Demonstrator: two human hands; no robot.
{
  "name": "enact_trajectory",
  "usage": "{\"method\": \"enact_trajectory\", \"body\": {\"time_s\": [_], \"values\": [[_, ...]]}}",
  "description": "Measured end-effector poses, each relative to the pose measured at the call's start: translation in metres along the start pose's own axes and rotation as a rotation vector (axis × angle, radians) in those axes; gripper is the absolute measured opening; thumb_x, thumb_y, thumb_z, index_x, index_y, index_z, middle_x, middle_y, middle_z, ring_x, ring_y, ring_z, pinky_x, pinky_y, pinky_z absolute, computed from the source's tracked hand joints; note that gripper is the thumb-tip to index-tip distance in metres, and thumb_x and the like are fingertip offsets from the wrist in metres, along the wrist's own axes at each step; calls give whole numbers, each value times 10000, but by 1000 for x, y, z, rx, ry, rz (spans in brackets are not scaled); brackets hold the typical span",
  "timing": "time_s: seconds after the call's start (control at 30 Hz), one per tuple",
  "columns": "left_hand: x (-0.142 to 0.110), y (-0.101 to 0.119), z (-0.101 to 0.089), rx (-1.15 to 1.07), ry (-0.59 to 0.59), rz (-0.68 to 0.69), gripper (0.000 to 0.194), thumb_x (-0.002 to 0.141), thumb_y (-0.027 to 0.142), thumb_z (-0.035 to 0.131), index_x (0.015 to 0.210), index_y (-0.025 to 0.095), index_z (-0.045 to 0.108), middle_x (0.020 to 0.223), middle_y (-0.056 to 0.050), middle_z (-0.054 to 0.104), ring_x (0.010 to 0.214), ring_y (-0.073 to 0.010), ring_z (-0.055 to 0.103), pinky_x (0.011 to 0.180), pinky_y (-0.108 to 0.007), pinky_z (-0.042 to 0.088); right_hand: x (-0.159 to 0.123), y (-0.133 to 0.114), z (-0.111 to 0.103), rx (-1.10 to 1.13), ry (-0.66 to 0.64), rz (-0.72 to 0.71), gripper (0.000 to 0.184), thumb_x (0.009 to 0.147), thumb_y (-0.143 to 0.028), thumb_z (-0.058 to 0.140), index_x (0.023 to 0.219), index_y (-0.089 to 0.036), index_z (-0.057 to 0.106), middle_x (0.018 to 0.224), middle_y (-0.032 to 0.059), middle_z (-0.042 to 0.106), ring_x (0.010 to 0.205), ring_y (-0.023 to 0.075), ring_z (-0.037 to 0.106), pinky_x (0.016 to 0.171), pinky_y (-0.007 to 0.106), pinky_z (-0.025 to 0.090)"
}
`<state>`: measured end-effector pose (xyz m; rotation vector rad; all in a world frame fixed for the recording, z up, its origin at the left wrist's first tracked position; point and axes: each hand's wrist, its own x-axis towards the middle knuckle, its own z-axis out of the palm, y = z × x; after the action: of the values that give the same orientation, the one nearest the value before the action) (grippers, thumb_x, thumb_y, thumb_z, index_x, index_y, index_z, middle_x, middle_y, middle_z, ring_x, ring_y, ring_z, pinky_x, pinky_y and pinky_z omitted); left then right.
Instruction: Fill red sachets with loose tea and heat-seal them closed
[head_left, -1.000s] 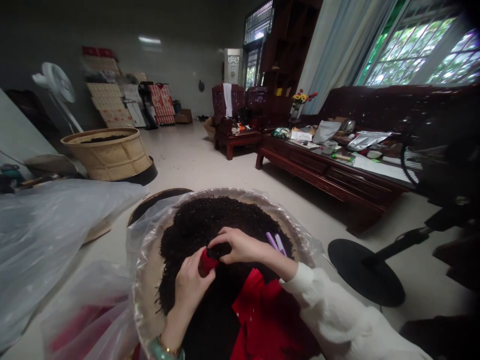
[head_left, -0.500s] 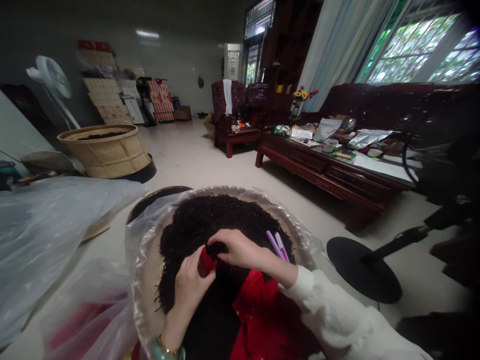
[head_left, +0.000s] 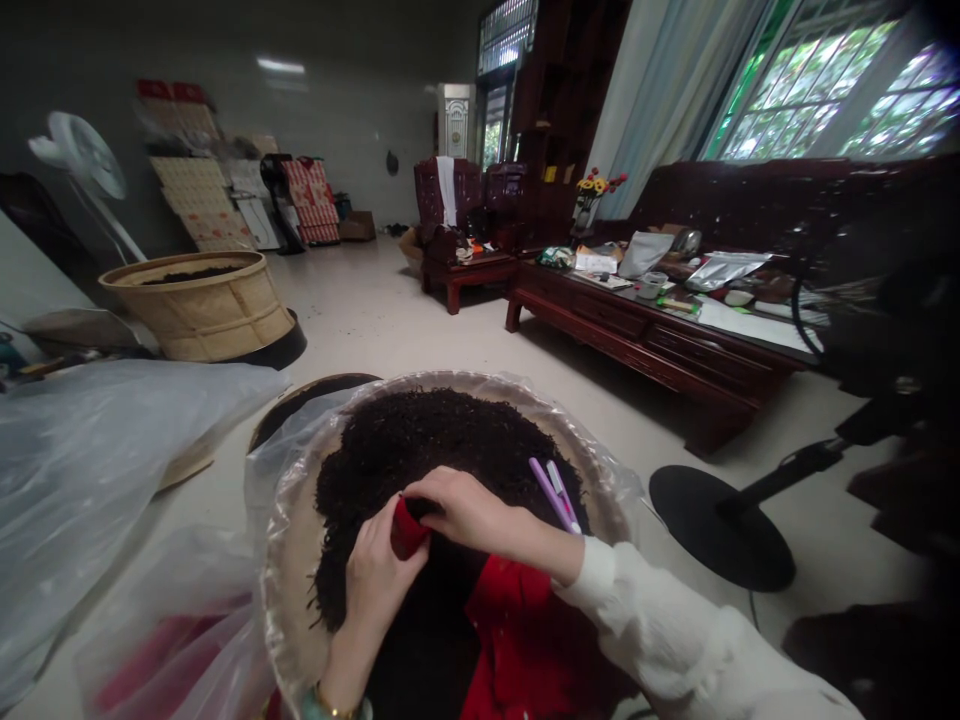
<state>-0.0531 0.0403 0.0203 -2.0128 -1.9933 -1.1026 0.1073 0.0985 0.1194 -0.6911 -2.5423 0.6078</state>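
My left hand is closed around a small red pouch, held upright over the basket. Thumb and fingers of my right hand are pinched at the pouch's top, with dark tea leaves under them; the fingertips are partly hidden. Beneath both hands lies a heap of loose, dark, twisted tea leaves in a round, plastic-lined basket. On the leaves to the right rests a purple-and-white tong-like tool, apparently a mini hair straightener. Red pouches or red cloth lie below my right forearm.
A second woven basket with dark leaves stands at the left, near a white fan. Clear plastic sheeting covers the left foreground. To the right are a black round stand base and a cluttered dark wooden table.
My right fingers have lowered slightly onto the mouth of the red pouch, and less dark leaf shows above it. My left hand keeps its hold. The view has shifted slightly.
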Motion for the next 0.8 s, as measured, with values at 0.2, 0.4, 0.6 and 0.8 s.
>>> {"method": "enact_trajectory", "body": {"time_s": [0.2, 0.4, 0.6, 0.8], "values": [[-1, -3, 0, -8, 38, -13, 488, 754, 319, 618, 1219, 190, 542, 1106, -80, 675, 950, -216, 647, 806, -315, 541, -10, -1, -3, 233, 221, 39, 390, 824, -57, 499, 1188, -173, 573, 1141, 82, 618, 993, 150, 595, 821, 260, 485], [-4, 0, 2, 7, 76, 71, 480, 774, 296, 593, 1231, 167, 521, 1079, -81, 676, 921, -210, 635, 793, -309, 531, -14, -3, 8, -152, -12, 86, 147, 832, -277, 651, 885, -140, 659, 808, 80, 648, 769, 188, 506, 782, 323, 422], [-7, -1, 3, 90, 47, 101, 553, 766, 331, 629, 1272, 151, 497, 994, -88, 680, 868, -231, 604, 749, -335, 508, -8, 14, 22, -56, 0, 153, 238, 884, -198, 579, 651, -151, 597, 676, 31, 599, 689, 146, 427, 720, 276, 367], [-8, -17, -1, -20, -7, 94, 434, 755, 288, 632, 1166, 172, 559, 1051, -72, 674, 939, -220, 606, 812, -341, 518, -12, 32, 12, 460, -17, 355, 263, 907, -182, 497, 650, -130, 521, 601, -42, 450, 584, 81, 393, 582, 198, 311]]}}
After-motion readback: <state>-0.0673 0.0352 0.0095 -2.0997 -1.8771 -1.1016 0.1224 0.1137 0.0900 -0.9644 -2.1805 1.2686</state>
